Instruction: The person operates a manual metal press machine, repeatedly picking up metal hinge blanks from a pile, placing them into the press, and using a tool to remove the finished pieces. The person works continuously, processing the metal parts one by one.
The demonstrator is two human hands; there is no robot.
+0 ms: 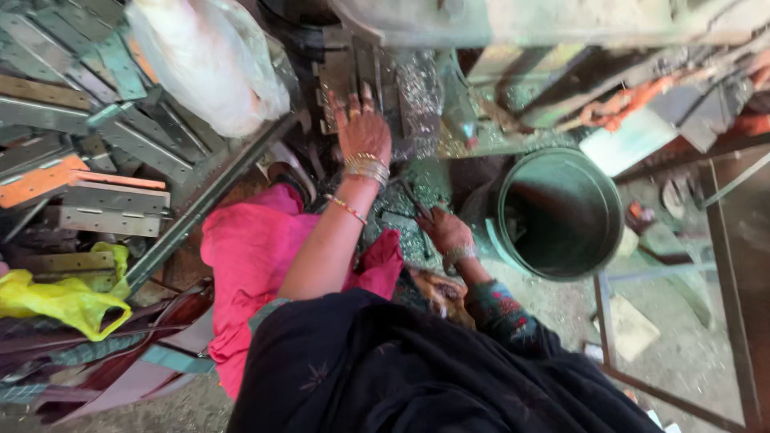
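Head view, looking down at a person seated low before a metalworking machine. The left hand (362, 128) is stretched forward with the fingers spread and laid flat on the dark metal parts (346, 76) at the machine's base; it closes on nothing. A stack of metal bangles (367, 167) circles the left wrist and a thin beaded bracelet (346, 208) sits further down the forearm. The right hand (446, 232) lies lower and nearer the body, fingers curled loosely about a thin dark rod-like piece (413, 200) that slants up and to the left; how firmly it is held cannot be told. The right wrist carries a silver bracelet (460, 253). Both hands rest over a bed of shiny metal swarf (419, 88), which covers the machine base and spills toward the floor between them.

Just right of the right hand stands an open, round green metal bucket (611, 210), its inside dark. A pink cloth (253, 248) lies across the person's lap under the left forearm, and a black garment (385, 369) fills the lower middle of the view. At the left, stacked angle-iron lengths and flat steel strips (104, 196) lean in a pile, with a long steel angle bar (210, 204) running diagonally beside the pink cloth. A white plastic bag (207, 60) rests on top of the pile near the upper edge, and a yellow plastic bag (64, 298) lies at the left edge.
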